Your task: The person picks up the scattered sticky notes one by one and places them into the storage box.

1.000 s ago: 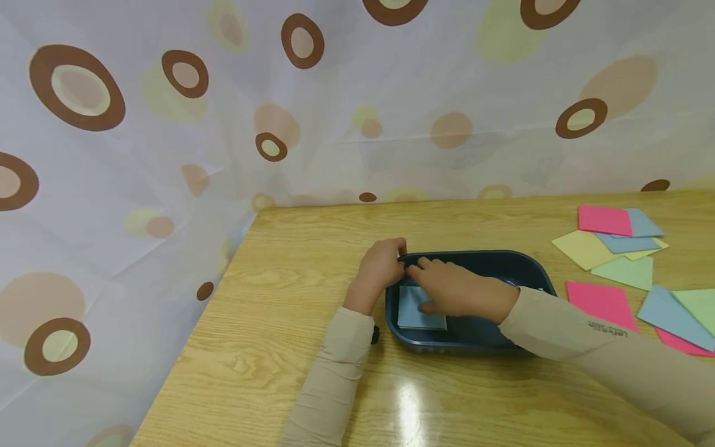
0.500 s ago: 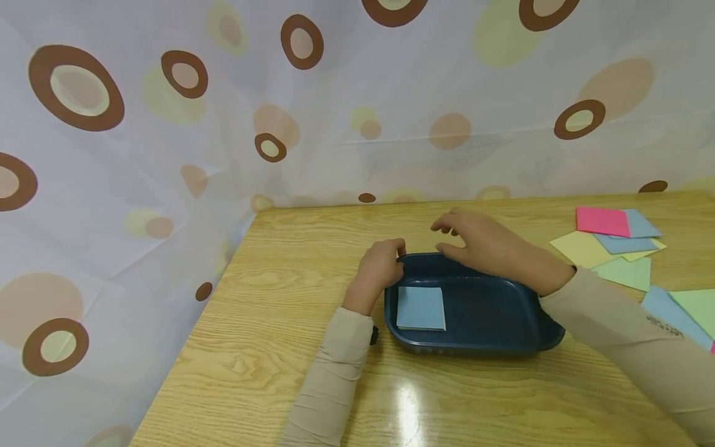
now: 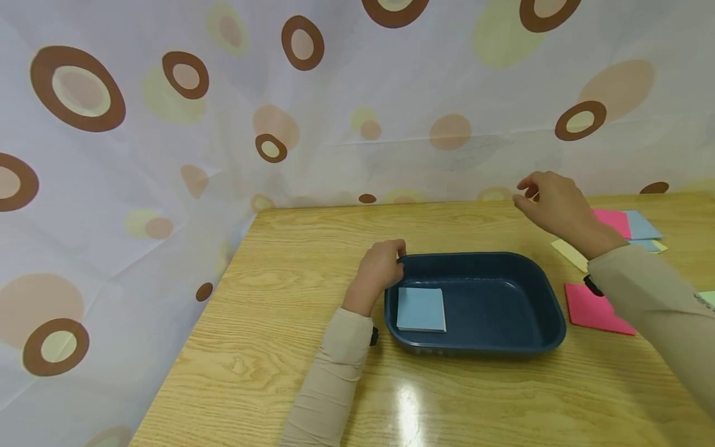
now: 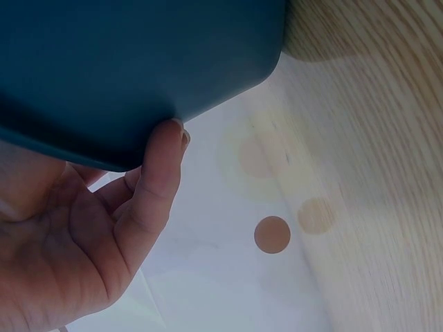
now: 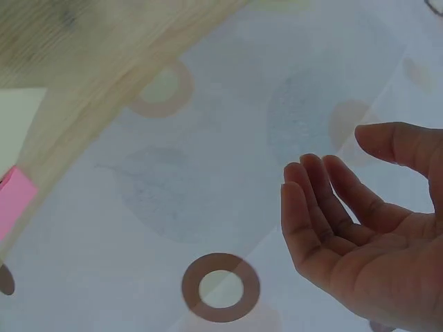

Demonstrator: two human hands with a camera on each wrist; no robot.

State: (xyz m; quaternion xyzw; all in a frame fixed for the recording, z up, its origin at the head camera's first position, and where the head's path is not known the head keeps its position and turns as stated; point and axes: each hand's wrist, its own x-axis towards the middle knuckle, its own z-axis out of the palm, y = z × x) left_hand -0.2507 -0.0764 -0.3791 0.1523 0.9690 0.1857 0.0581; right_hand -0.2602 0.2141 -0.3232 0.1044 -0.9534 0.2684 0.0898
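The tray [image 3: 497, 310] is gripped at its far left corner by the left hand [image 3: 382, 268], whose fingers are bent about the rim; in the left wrist view one fingertip is seen pressed to the outer wall. It may be judged that the corner is held so that the tray is kept from sliding on the table [image 3: 251, 323]. How the thumb is set cannot be told with certainty, as it is partly masked by the tray.

Inside the tray, a stack [image 3: 421, 308] of square sheets is laid flat toward the left end, with a blue sheet uppermost and pale edges showing at the near side. The rest of the tray floor is left bare, perhaps as room for more sheets.

Nothing is held by the right hand [image 3: 555, 202], which is raised beyond the tray's far right corner, its fingers loosely bent and the thumb set well apart from them. Beyond its wrist, a loose pile [image 3: 642, 225] of pink, blue and yellow sheets is partly hidden. A pink sheet [image 3: 592, 308] is placed just beside the tray's right end, partly covered by the sleeve [image 3: 648, 292].
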